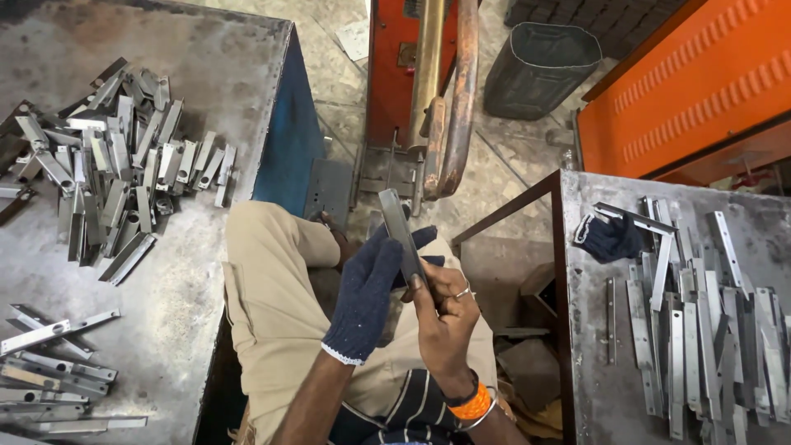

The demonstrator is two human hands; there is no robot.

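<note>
A narrow grey metal strip (399, 224) is held upright over my lap by both hands. My left hand (369, 290), in a dark blue knitted glove, wraps its fingers around the strip's lower part from the left. My bare right hand (445, 317), with a ring and an orange wristband, pinches the strip's lower end from the right. The strip's top points toward the red machine (394, 74) in front of me.
A heap of short metal pieces (115, 165) and several flat strips (58, 363) lie on the grey table at left. Many long strips (700, 321) and a spare dark glove (610, 237) lie on the right table. A black bin (540, 66) stands beyond.
</note>
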